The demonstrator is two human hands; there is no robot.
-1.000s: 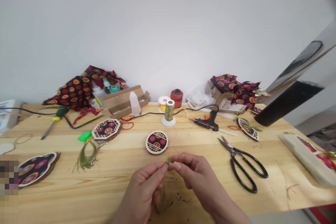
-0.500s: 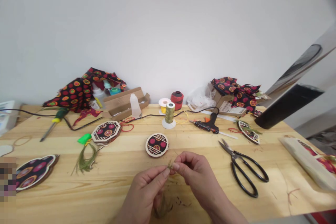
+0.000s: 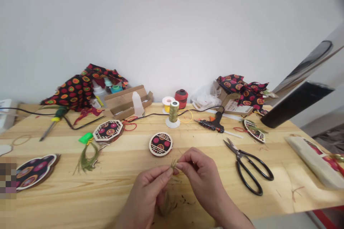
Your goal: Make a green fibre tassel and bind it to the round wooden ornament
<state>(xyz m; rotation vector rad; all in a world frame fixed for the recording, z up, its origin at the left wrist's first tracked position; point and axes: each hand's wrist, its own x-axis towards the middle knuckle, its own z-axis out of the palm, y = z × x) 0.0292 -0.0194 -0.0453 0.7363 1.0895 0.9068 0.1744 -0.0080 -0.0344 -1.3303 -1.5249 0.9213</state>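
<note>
My left hand pinches a small bunch of olive-green threads between thumb and forefinger; more strands hang below that palm, over the table. From the other side, my right hand is closed on the same threads, its fingertips nearly meeting the left ones. Just beyond both hands lies a round wooden-framed piece with dark patterned fabric. Farther back stands a spool of olive thread. Black-handled scissors rest to the right, blades half apart. A green tassel with a bright green top lies at left.
A glue gun with its cord lies behind the scissors. At left are an octagonal framed piece, a larger framed piece and a screwdriver. An open cardboard box and a black cylinder stand farther back.
The view has shifted slightly, so the table items sit a little higher. Both hands stay on the threads, fingertips moved only slightly.
</note>
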